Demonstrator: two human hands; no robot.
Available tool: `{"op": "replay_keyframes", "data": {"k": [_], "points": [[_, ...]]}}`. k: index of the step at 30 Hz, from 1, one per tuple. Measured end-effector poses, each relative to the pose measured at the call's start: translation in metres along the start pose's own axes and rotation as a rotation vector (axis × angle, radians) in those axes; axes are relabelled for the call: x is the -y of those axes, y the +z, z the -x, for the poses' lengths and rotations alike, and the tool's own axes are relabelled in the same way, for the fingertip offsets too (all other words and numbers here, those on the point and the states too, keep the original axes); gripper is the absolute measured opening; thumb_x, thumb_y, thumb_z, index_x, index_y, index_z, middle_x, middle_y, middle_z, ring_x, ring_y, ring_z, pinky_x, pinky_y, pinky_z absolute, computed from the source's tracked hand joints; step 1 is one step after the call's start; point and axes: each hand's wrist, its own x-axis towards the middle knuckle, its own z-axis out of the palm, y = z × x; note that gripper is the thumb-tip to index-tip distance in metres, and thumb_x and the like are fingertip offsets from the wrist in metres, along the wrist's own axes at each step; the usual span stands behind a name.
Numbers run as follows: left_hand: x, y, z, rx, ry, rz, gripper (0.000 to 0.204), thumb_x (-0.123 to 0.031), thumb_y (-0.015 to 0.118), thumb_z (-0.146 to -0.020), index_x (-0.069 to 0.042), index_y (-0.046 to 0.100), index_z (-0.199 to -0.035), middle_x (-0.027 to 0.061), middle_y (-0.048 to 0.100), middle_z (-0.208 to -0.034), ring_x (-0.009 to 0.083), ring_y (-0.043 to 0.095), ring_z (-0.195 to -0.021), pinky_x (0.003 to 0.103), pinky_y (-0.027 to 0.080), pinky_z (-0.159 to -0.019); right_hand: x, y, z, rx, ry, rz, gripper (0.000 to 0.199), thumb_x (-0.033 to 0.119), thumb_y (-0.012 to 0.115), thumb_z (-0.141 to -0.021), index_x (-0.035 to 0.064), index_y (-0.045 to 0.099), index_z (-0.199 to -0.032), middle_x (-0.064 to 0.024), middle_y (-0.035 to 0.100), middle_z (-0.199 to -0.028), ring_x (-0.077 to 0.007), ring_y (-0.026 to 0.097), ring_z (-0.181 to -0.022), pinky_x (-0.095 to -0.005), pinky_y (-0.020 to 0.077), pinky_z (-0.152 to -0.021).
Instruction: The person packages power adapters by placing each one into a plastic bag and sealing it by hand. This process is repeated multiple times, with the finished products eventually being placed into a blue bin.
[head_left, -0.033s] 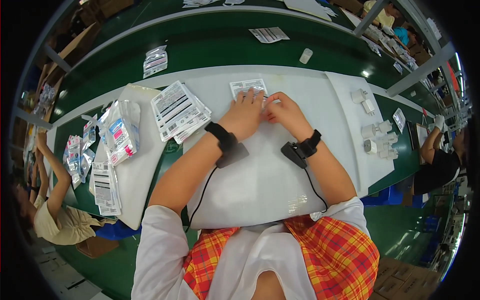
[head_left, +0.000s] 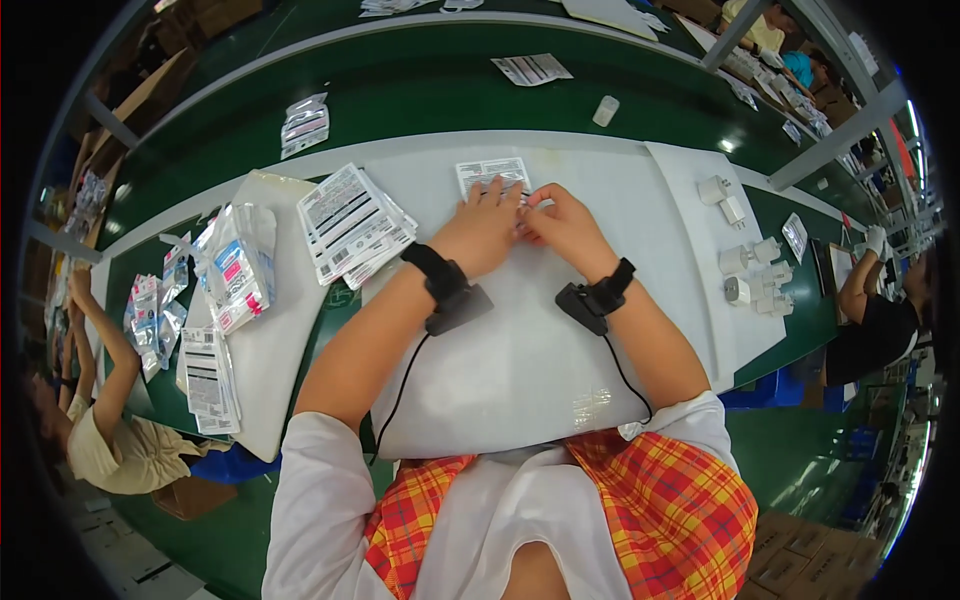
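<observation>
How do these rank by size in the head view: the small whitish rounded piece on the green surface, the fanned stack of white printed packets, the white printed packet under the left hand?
1. Fanned stack
2. Packet under the left hand, partly covered
3. Whitish rounded piece

White worktop (head_left: 520,370) carries one printed packet (head_left: 490,171) and, further left, a packet stack (head_left: 355,222)

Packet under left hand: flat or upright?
Flat: the packet lies printed side up on the white mat, left hand over its near part.
</observation>
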Motion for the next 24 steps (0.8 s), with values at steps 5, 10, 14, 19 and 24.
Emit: {"op": "replay_keyframes", "data": {"k": [5, 10, 14, 19, 24], "points": [[0.014, -0.027, -0.004, 0.099, 0.024, 0.351, 0.055, -0.007, 0.059, -0.085, -0.004, 0.042, -0.137, 0.0188, 0.043, -0.140, 0.0393, 0.041, -0.128, 0.044, 0.040, -0.101, -0.006, 0.002, 0.003, -0.054, -0.253, 0.449, 0.028, 0.007, 0.058, -0.083, 0.0055, 0.047, -0.109, -0.0079, 0.060, -0.072, -0.0156, 0.060, -0.068, -0.0301, 0.0471, -0.059], [-0.005, -0.044, -0.019, 0.035, -0.082, 0.116, 0.061, 0.002, 0.062, -0.075, -0.003, 0.045, -0.134, 0.0183, 0.048, -0.134, 0.0410, 0.046, -0.120, 0.042, 0.047, -0.092, -0.002, 0.023, 0.011, -0.123, -0.497, 0.642, 0.030, 0.005, 0.057, -0.081, 0.0058, 0.046, -0.108, -0.0092, 0.056, -0.069, -0.0179, 0.059, -0.065, -0.0334, 0.0446, -0.058], [0.022, -0.053, -0.029, 0.087, -0.165, 0.309, 0.061, 0.001, 0.064, -0.075, -0.004, 0.047, -0.134, 0.0170, 0.050, -0.133, 0.0349, 0.048, -0.120, 0.039, 0.047, -0.092, 0.017, 0.015, 0.018, -0.063, -0.518, 0.561, 0.029, 0.004, 0.056, -0.083, 0.0064, 0.045, -0.110, -0.0084, 0.057, -0.073, -0.0181, 0.060, -0.071, -0.0336, 0.0468, -0.063], [0.033, -0.044, -0.016, 0.103, -0.076, 1.671, 0.048, -0.006, 0.066, -0.080, -0.004, 0.055, -0.126, 0.0105, 0.055, -0.128, 0.0238, 0.053, -0.116, 0.035, 0.044, -0.095, 0.041, -0.018, 0.029, 0.128, -0.335, -0.148, 0.028, 0.003, 0.052, -0.087, 0.0071, 0.046, -0.114, -0.0071, 0.060, -0.091, -0.0179, 0.061, -0.088, -0.0317, 0.0499, -0.076], [0.002, -0.029, 0.007, -0.093, 0.024, 1.105, 0.039, -0.017, 0.065, -0.086, -0.001, 0.059, -0.121, 0.0081, 0.062, -0.116, 0.0178, 0.058, -0.103, 0.033, 0.042, -0.097, 0.058, -0.023, 0.056, 0.190, -0.207, -0.488, 0.034, 0.010, 0.054, -0.092, 0.0052, 0.044, -0.123, -0.0091, 0.057, -0.111, -0.0151, 0.057, -0.099, -0.0281, 0.0484, -0.082]]}}
